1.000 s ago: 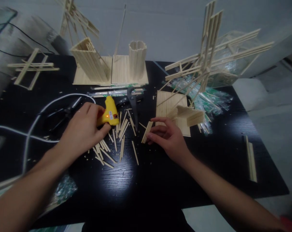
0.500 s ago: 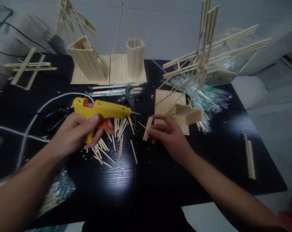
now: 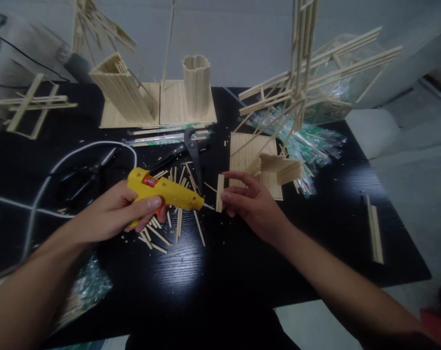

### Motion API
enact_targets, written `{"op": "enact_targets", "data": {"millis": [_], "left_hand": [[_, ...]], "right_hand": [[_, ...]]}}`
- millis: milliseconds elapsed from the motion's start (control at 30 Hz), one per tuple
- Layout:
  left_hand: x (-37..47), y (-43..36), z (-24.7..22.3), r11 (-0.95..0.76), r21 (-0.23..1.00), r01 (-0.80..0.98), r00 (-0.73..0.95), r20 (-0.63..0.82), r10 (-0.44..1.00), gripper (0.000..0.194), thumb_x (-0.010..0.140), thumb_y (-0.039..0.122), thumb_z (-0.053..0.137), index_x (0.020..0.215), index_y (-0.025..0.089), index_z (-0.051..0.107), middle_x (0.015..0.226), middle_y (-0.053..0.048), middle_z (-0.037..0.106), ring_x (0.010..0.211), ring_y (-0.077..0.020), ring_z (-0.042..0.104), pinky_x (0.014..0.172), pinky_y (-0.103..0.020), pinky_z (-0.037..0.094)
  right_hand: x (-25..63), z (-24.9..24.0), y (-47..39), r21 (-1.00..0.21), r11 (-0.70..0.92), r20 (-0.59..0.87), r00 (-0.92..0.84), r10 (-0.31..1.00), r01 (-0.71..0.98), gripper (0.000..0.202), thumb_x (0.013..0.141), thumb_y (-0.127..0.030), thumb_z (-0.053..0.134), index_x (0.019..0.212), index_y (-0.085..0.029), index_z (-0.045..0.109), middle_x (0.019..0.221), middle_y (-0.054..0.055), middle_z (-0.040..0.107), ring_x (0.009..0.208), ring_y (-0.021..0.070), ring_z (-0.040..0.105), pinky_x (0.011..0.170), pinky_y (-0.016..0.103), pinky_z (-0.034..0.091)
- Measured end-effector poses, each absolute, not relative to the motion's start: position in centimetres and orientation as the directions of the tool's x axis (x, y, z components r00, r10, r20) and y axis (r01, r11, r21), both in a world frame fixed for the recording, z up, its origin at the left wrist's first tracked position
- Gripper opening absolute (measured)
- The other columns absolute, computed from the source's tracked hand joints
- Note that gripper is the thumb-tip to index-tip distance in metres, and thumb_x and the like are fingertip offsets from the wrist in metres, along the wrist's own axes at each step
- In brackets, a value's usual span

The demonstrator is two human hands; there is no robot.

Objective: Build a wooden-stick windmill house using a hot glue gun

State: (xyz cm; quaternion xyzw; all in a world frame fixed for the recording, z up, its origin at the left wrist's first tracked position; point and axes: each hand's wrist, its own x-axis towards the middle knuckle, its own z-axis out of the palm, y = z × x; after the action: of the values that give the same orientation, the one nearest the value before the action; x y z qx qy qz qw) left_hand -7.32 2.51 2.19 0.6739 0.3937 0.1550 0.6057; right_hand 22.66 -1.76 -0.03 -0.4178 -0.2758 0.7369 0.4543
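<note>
My left hand (image 3: 132, 209) is wrapped round the handle of a yellow glue gun (image 3: 172, 192), whose metal tip points right. That tip is at the lower end of a small flat piece of joined sticks (image 3: 219, 193); whether they touch is too small to tell. The piece stands upright, pinched between the thumb and fingers of my right hand (image 3: 247, 198). Short loose sticks (image 3: 179, 224) lie scattered under and beside the glue gun. Just behind my right hand is a wooden stick base (image 3: 251, 150) with a low angled stick wall (image 3: 280, 169) on it.
Black-handled pliers (image 3: 194, 150) lie behind the loose sticks. Two stick towers (image 3: 197, 87) stand on bases at the back. A windmill-like stick frame (image 3: 300, 92) rises at the back right, by plastic wrappers (image 3: 326, 141). A white cable (image 3: 78, 145) loops at left.
The glue gun in my left hand has moved right and down, its tip now at the stick piece. My right hand has turned the piece more upright. The view has shifted slightly.
</note>
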Motion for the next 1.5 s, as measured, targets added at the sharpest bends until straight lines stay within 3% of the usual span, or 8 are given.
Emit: {"op": "enact_targets", "data": {"millis": [633,867,1333,1500], "left_hand": [[-6.8,2.7,2.6,-0.057,0.931,0.360,0.642,-0.202,0.740,0.049,0.102,0.054,0.053,0.072,0.020,0.072,0.047,0.001,0.056,0.042,-0.0105,0.050,0.041,-0.020,0.039],[-6.9,2.9,2.5,-0.065,0.919,0.389,0.610,-0.204,0.765,0.060,0.103,0.052,0.052,0.054,0.018,0.063,0.056,-0.004,0.063,0.047,-0.0101,0.053,0.045,-0.022,0.040],[-7.3,3.0,2.2,-0.055,0.902,0.428,0.543,-0.209,0.813,0.056,0.104,0.055,0.049,0.063,0.020,0.064,0.053,0.000,0.057,0.049,-0.0111,0.049,0.051,-0.025,0.038],[-6.2,3.1,2.7,0.031,0.897,0.440,0.289,-0.175,0.941,0.044,0.097,0.058,0.059,0.086,0.018,0.074,0.057,-0.001,0.060,0.051,-0.0144,0.052,0.050,-0.027,0.040]], "right_hand": [[22.6,-0.2,-1.9,-0.803,-0.443,-0.349,-0.288,0.892,-0.398,0.044,0.073,-0.024,0.092,0.111,-0.027,0.071,0.080,-0.003,0.077,0.066,0.0119,0.070,0.055,0.021,0.052],[22.4,-0.2,-1.9,-0.806,-0.444,-0.329,-0.328,0.886,-0.391,0.042,0.074,-0.023,0.091,0.111,-0.026,0.071,0.079,-0.003,0.078,0.065,0.0122,0.070,0.054,0.021,0.052],[22.5,-0.2,-2.1,-0.809,-0.439,-0.286,-0.389,0.875,-0.391,0.040,0.074,-0.021,0.091,0.110,-0.026,0.072,0.076,-0.004,0.077,0.063,0.0118,0.070,0.054,0.021,0.054],[22.6,-0.4,-2.2,-0.791,-0.525,-0.309,-0.535,0.786,-0.315,0.042,0.074,-0.020,0.091,0.111,-0.024,0.072,0.080,-0.003,0.079,0.063,0.0119,0.071,0.055,0.022,0.057]]}}
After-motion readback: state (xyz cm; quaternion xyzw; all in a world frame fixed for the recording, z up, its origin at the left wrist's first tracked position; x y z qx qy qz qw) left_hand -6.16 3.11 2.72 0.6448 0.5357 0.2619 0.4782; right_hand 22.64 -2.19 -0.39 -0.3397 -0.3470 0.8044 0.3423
